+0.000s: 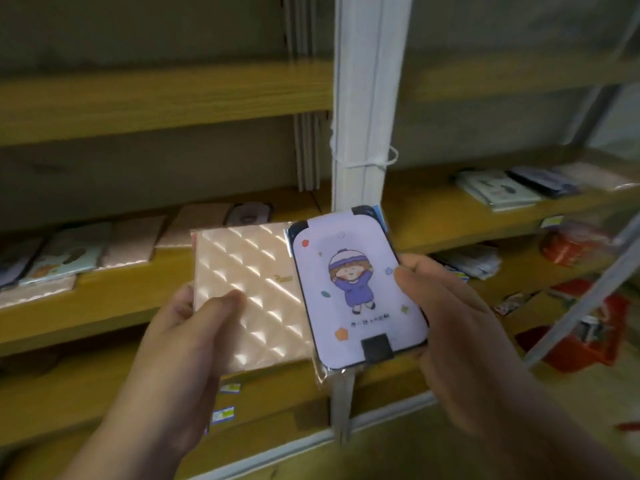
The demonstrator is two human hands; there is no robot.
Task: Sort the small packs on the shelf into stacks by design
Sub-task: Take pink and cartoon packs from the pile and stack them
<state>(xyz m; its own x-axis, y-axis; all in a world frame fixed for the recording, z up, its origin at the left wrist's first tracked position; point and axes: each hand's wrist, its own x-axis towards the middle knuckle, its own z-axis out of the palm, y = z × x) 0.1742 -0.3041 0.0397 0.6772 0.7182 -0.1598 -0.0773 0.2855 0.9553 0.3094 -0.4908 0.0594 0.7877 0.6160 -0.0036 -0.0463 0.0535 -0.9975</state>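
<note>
So my left hand (187, 327) grips the quilted peach pack (249, 292) with the thumb pressed on its face and the fingers curled behind, while my right hand (446, 306) pinches the lilac cartoon pack (356, 289) at its right edge, thumb on the front. I hold them side by side, faces up toward me, because two designs are easiest to tell apart that way (one plain and shiny, one with a little figure in a hat), and the lilac pack's left edge overlaps the peach one slightly. Something blue peeks out behind the top of the lilac pack; I judge there is a second pack under it, though I cannot tell its design. Both sets of fingers are hidden behind the packs. Beyond my hands, the shelf board (121, 296) on the left carries more packs (69, 258), peach ones and a pale green one, partly lying over each other and too blurred to count. A white upright post (360, 133) splits the shelf, and past it on the right lie further packs (502, 188), also soft and cut off by the frame edge. Lower right, reddish goods (575, 327) sit blurred.
</note>
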